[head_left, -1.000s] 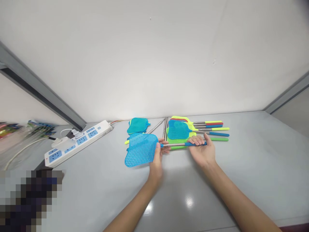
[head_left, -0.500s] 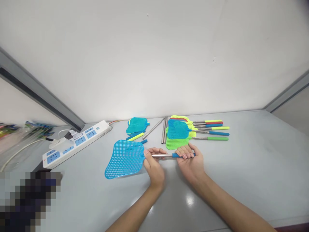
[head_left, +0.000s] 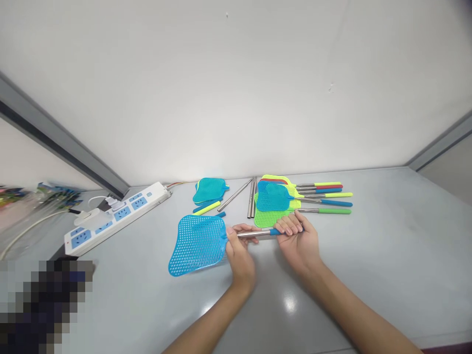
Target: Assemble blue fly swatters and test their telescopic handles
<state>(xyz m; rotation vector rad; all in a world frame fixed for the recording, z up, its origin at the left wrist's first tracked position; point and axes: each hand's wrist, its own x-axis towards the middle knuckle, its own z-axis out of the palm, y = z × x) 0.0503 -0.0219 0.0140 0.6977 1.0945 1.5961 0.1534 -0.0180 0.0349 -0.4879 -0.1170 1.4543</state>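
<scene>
A blue fly swatter is held level above the table between my two hands. My left hand pinches its neck, where the perforated head meets the metal rod. Around the blue grip at the other end, my right hand is closed, its fingers covering most of that grip. Just beyond lie fly swatters with metal rods and coloured grips, stacked with heads to the left. Loose metal rods rest left of that stack. Further left are loose swatter heads and yellow and blue grip tubes.
A white power strip with plugs and cables lies along the left side of the grey table. Plastic-wrapped items are at the far left. A pale wall stands behind the table. The lower left corner is pixelated.
Both hands have shifted slightly to the right together with the blue fly swatter. Both remain closed on it, and the things on the table stay in place.
</scene>
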